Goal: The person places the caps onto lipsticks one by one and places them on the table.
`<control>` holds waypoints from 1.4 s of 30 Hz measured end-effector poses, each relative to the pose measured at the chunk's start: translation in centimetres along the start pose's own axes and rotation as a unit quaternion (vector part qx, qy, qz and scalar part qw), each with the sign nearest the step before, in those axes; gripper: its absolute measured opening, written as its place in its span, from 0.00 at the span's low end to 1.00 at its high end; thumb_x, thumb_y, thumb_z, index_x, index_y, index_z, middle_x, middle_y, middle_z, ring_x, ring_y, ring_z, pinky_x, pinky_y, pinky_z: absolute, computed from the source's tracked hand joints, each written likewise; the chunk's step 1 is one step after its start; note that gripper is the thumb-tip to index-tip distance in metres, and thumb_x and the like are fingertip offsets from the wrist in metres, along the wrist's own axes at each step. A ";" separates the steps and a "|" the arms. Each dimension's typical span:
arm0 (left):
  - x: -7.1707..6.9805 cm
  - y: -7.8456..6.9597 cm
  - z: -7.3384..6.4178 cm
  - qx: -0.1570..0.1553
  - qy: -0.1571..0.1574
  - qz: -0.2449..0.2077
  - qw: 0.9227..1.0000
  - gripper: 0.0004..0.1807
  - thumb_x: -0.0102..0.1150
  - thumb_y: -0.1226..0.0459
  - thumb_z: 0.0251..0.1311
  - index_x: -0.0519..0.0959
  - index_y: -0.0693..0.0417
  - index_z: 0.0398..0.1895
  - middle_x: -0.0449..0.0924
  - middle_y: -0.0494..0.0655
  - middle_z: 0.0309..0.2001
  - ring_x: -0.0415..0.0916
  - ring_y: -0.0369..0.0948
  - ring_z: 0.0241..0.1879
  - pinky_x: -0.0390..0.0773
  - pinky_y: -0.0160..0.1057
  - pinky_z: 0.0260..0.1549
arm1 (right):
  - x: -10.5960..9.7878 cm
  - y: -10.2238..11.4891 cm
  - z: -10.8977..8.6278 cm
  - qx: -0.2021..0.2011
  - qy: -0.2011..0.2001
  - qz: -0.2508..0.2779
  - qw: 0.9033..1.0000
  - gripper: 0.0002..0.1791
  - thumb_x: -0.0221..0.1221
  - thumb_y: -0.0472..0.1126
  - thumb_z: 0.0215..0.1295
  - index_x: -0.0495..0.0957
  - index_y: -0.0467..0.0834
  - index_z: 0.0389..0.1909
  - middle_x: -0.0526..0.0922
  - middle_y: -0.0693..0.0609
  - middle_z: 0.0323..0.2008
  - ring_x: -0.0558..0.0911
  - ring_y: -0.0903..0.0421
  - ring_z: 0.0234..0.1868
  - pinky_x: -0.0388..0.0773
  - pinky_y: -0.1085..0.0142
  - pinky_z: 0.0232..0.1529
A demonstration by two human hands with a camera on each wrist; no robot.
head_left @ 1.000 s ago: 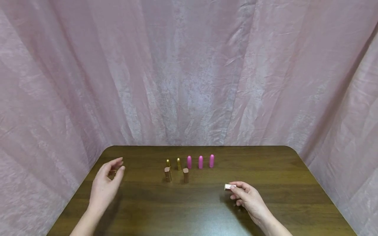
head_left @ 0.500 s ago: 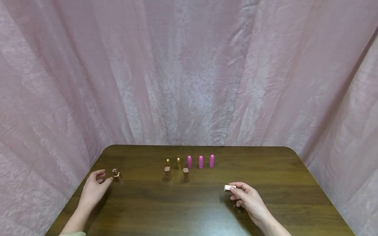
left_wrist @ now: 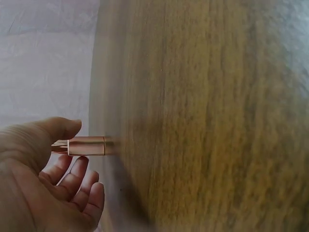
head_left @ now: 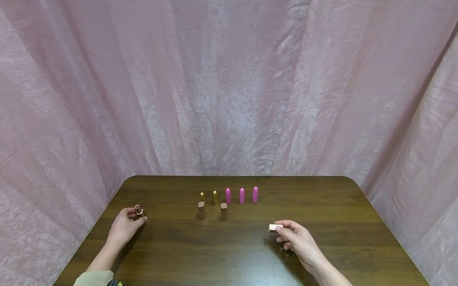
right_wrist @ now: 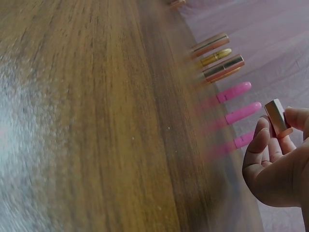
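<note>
An uncapped rose-gold lipstick tube stands upright near the table's left edge, its narrower inner sleeve showing on top. My left hand has its thumb and fingers around it; in the left wrist view the thumb lies on one side of the lipstick tube and the fingertips on the other. On the right, above the table, my right hand pinches a rose-gold lipstick cap between thumb and fingers. The cap lies sideways in the head view, its side shining white.
Two rose-gold lipsticks stand mid-table, with two gold bullet-shaped tubes just behind. Beside those, a row of pink bullet-shaped tubes stands upright. Pink curtains hang behind and around the wooden table.
My left hand drew back leftward from the lipstick tube, leaving it standing, then returned and closed its fingers around it. My right hand with the cap has barely moved.
</note>
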State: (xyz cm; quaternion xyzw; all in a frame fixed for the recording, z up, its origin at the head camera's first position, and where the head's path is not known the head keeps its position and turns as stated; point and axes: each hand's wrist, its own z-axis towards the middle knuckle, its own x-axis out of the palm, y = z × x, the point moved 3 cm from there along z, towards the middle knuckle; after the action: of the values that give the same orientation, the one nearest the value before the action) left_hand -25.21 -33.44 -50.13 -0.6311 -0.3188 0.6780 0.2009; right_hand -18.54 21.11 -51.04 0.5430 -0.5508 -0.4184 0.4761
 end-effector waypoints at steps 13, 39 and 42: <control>0.3 0.1 0.8 -0.004 -0.002 0.011 1.000 0.33 0.64 0.59 0.66 0.66 0.77 0.61 0.76 0.72 0.53 0.73 0.64 0.56 0.69 0.62 0.55 | 0.1 -0.2 0.1 0.000 0.003 -0.001 1.000 0.24 0.64 0.40 0.69 0.74 0.31 0.60 0.84 0.48 0.42 0.79 0.56 0.35 0.74 0.69 0.29; 0.3 0.0 0.6 0.007 0.000 0.032 0.999 0.27 0.60 0.58 0.69 0.70 0.74 0.57 0.78 0.70 0.53 0.76 0.63 0.55 0.73 0.60 0.51 | 0.2 0.0 0.0 -0.004 0.009 -0.008 1.000 0.26 0.65 0.40 0.69 0.73 0.29 0.60 0.83 0.47 0.42 0.79 0.56 0.35 0.74 0.70 0.29; 0.1 -0.5 0.1 0.021 -0.010 0.030 0.999 0.26 0.61 0.57 0.69 0.71 0.72 0.57 0.79 0.68 0.53 0.78 0.61 0.55 0.74 0.60 0.50 | 0.0 0.0 -0.1 -0.004 0.011 -0.004 1.000 0.25 0.64 0.40 0.69 0.73 0.29 0.60 0.84 0.47 0.43 0.79 0.56 0.35 0.74 0.70 0.29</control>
State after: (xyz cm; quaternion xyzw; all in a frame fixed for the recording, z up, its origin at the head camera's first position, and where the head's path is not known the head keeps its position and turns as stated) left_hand -25.42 -33.06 -49.89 -0.6298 -0.2873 0.6962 0.1900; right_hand -18.49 21.09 -50.98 0.5476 -0.5418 -0.4167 0.4826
